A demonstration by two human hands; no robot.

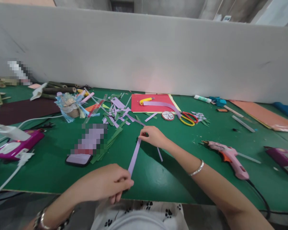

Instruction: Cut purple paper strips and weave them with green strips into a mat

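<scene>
Left hand [110, 182], lower centre of the frame: fingers [126, 184] clamped on the near end of a purple strip [134, 156]. Right hand [153, 135], centre of the frame: thumb and forefinger pinched on the far end. Purple strip stretched at a slant between both hands, over the green counter [172, 191]. Below the right wrist, one thin purple piece [160, 154]; any link to the held strip impossible to tell.

Left of the hands: green strips [108, 147] in a loose bundle, just beside a phone [79, 159], partly pixelated. Above centre: purple and green scraps [115, 111], heaped; red sheet [138, 108] with yellow cutter [146, 101] on top; curved purple band [166, 104] reaching from the cutter to scissors [188, 118], red and yellow handles; round speckled disc [168, 115], red-rimmed, near the scissors.

Right of frame: pink glue gun [232, 158], orange trigger, clear stick at the rear; magenta power strip [284, 159], cut by the edge. Upper right: white-and-green glue tube [202, 99]; orange sheets [261, 113], in a clear wrapper.

Left of frame: second magenta power strip [19, 147] with white plugs; dark brown sheet [21, 110]; blue-fringed ornament [71, 107]; bamboo lengths [60, 90], behind. Background: pale partition [144, 51], full width.
</scene>
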